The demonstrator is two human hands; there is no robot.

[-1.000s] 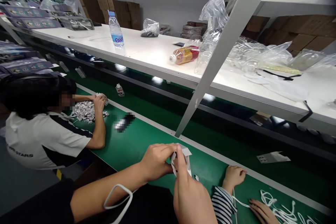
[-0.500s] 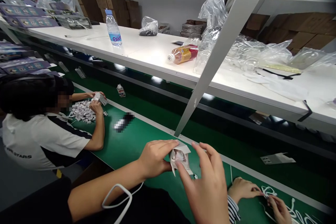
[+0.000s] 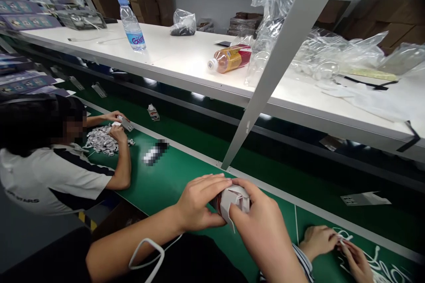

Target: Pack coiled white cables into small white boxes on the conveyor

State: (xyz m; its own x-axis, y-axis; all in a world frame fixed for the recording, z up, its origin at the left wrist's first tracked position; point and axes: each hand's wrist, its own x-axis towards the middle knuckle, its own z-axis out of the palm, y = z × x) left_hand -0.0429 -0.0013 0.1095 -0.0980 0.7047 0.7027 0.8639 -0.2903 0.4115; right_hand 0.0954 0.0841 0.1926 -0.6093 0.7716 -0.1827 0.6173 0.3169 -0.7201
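Note:
Over the green worktop [image 3: 186, 159], a small white cardboard box [image 3: 236, 199] with its end flaps unfolded is between my two hands. My left hand [image 3: 202, 201] wraps round the box from the left, fingers over the top and thumb below. From the right, my right hand [image 3: 262, 216] grips it too: the fingers lie on its upper edge and the thumb presses at the open end. What lies inside the box is mostly hidden by that thumb. A white cord [image 3: 151, 250] hangs by my left forearm.
At left a co-worker [image 3: 49, 159] handles a small box beside a pile of white cables [image 3: 101, 139]. Another person's hands [image 3: 352, 247] work on white cords at right. A slanted metal post [image 3: 265, 79] and a white shelf [image 3: 179, 59] with bottles and plastic bags stand ahead.
My right hand has moved in from beside the box and now grips it, thumb at the open end. The box has turned slightly and shifted right. The camera view has shifted a little.

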